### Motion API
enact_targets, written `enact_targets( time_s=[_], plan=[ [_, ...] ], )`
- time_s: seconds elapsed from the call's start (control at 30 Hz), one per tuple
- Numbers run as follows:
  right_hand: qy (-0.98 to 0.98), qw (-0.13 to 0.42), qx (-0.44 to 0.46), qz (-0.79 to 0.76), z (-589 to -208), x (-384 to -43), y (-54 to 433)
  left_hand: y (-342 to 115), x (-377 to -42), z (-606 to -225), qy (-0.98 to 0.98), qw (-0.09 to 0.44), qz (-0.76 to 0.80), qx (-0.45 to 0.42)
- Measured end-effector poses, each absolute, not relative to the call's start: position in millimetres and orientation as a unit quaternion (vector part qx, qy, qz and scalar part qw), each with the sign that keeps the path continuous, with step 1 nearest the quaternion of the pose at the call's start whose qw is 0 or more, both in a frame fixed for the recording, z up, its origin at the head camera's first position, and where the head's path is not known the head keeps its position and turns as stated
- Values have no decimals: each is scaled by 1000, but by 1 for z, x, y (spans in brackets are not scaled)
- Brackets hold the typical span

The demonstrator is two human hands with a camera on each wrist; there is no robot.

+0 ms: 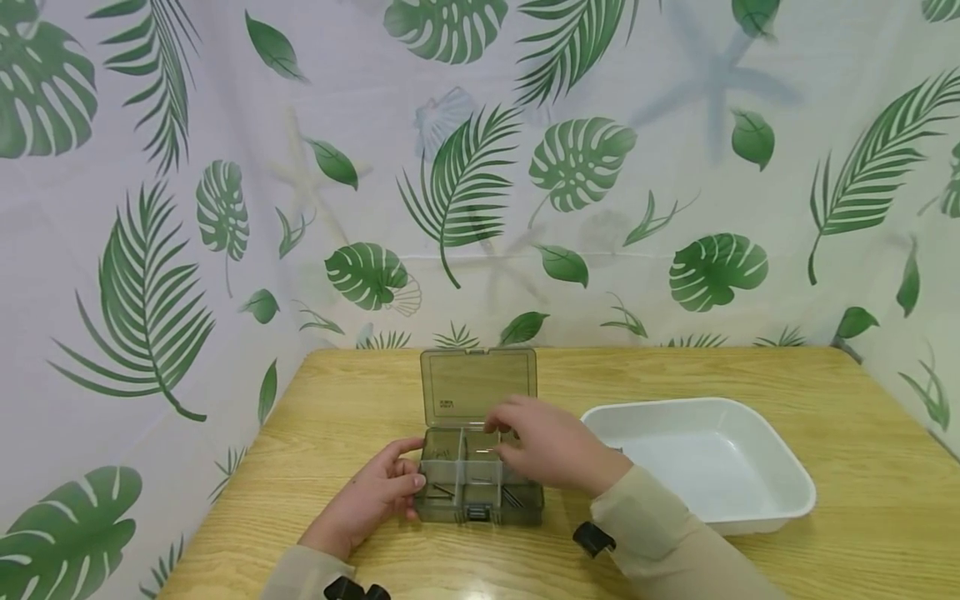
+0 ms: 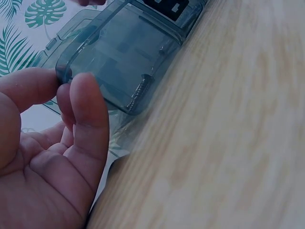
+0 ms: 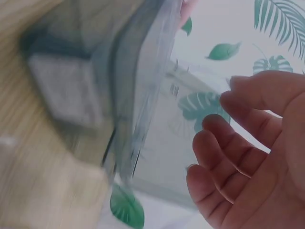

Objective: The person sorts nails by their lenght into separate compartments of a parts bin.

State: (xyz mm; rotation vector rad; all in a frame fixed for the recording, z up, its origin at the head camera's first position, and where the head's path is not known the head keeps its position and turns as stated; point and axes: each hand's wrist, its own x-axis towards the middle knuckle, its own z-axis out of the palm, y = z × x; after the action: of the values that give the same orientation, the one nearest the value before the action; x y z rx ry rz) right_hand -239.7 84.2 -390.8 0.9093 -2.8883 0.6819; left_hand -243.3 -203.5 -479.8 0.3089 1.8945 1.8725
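Note:
A smoky see-through plastic compartment box (image 1: 480, 514) stands on the table, its hinged lid (image 1: 477, 387) raised at the back. Thin dark screws (image 1: 513, 497) lie in its front compartments; a threaded screw (image 2: 139, 92) shows through the wall in the left wrist view. My left hand (image 1: 375, 492) holds the box at its left side, thumb near the front corner and fingers along the side. Above the back middle compartment is my right hand (image 1: 551, 446), fingers loosely bent, thumb and index fingertip apart in the head view. A small bright sliver shows beside the thumb tip.
To the right, a white plastic tray (image 1: 780, 492) sits close by my right forearm. The wooden table (image 1: 300, 417) backs onto a leaf-patterned cloth (image 1: 480, 208), which also hangs along both sides. Dark wrist-camera mounts (image 1: 594, 540) sit at my sleeves.

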Motion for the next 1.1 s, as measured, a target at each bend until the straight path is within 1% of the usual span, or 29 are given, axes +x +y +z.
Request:
enact_targets(
  time_s=[0.13,0.63,0.87,1.1],
  plan=[
    [-936,26,277,216,-393,-235,105,-204,-242,-481,689,227,679,113],
    [-955,12,214,206,-407,-230,184,-204,-244,-483,687,225,681,117],
    [-962,-20,199,188,-423,-237,216,-205,-246,-483,689,223,680,114],
    [-960,-69,202,183,-437,-238,225,-205,-245,-481,687,227,680,115]
  ],
)
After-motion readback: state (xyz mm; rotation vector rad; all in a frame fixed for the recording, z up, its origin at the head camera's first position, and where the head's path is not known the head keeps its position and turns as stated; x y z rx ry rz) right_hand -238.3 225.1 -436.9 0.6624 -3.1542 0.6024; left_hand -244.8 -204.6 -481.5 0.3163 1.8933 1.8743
